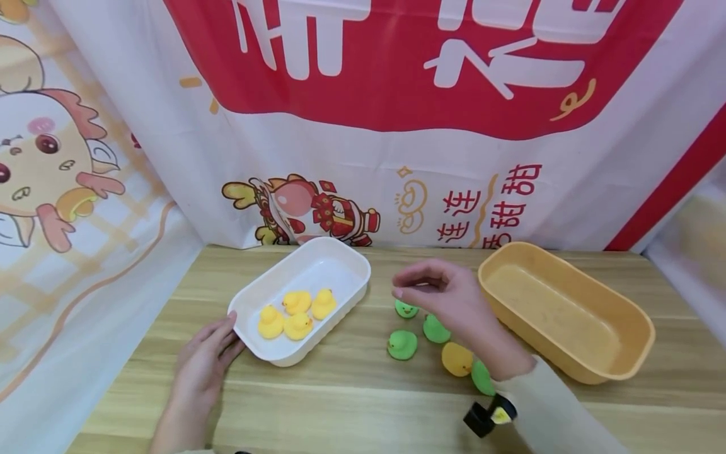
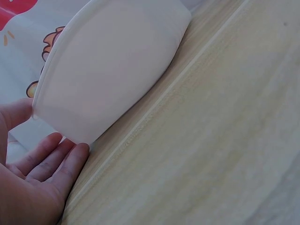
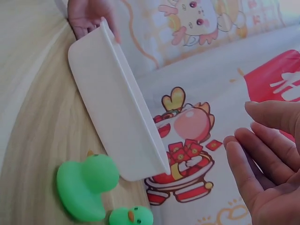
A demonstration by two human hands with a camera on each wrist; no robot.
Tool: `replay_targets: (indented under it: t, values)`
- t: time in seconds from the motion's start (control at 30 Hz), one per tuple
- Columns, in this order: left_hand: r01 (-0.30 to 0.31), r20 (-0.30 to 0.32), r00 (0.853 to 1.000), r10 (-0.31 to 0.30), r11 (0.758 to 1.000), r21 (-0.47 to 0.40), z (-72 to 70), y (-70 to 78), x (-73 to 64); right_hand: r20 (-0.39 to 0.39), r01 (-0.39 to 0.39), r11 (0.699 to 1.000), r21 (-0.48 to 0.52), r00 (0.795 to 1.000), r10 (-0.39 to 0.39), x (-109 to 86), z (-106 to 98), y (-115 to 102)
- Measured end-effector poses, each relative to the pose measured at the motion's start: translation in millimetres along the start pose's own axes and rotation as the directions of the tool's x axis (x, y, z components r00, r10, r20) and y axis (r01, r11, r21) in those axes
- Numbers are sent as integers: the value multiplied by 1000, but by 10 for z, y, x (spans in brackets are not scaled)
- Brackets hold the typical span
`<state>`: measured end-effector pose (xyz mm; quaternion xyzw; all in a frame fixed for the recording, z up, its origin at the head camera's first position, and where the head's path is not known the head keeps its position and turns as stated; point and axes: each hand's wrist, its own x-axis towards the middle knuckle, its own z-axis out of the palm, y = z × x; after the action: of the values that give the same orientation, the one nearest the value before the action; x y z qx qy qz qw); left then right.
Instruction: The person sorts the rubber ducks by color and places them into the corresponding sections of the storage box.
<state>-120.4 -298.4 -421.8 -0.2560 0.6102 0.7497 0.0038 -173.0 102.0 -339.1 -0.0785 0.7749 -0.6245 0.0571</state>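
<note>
My left hand grips the near left end of a white plastic tub. In the left wrist view the thumb is at the tub's rim and the fingers touch its outer wall. Several yellow rubber ducks lie inside the tub. My right hand hovers above the table between two tubs, its fingers loosely bent and holding nothing. Below it are several green rubber ducks and one orange-yellow duck. My right forearm partly covers one green duck.
An orange-yellow tub with nothing in it stands on the right of the wooden table. Behind the table hangs a printed red and white cloth, and another printed cloth covers the left side. A black strap device is on my right wrist.
</note>
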Motion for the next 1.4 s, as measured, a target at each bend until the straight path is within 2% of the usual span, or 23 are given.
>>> replay_targets:
  t: [0.2,0.37,0.53,0.7,0.8,0.9,1.0,1.2,1.4]
  values:
    - [-22,11,1000,22,1000,-17,-8,11,0,-91,-37,999,-23,995,35,-268,-190,123]
    - [-15,7,1000,16,999,-38,-8,3,8,-93,-44,998,-45,995,39,-447,-327,263]
    - [3,-7,1000,-4,999,-45,-1,-9,8,-108,-33,990,-138,994,18,-547,-410,418]
    - [10,-10,1000,-11,1000,-25,6,-13,8,-134,-85,971,-224,989,55,-609,-471,559]
    - [11,-7,1000,-11,1000,-3,7,-11,8,-118,-73,950,-302,992,39,-631,-498,631]
    - [12,-5,1000,-12,1000,12,6,-10,5,-79,-18,922,-388,997,-14,-640,-519,692]
    - [10,-2,1000,-10,1000,7,2,-6,1,-42,20,905,-425,998,-42,-640,-530,729]
    - [-2,0,1000,2,999,-39,-3,-2,-6,-5,9,898,-439,1000,-13,-647,-538,750]
    - [5,-15,1000,-5,1000,-27,5,-4,-5,20,-3,892,-453,1000,13,-650,-556,729]
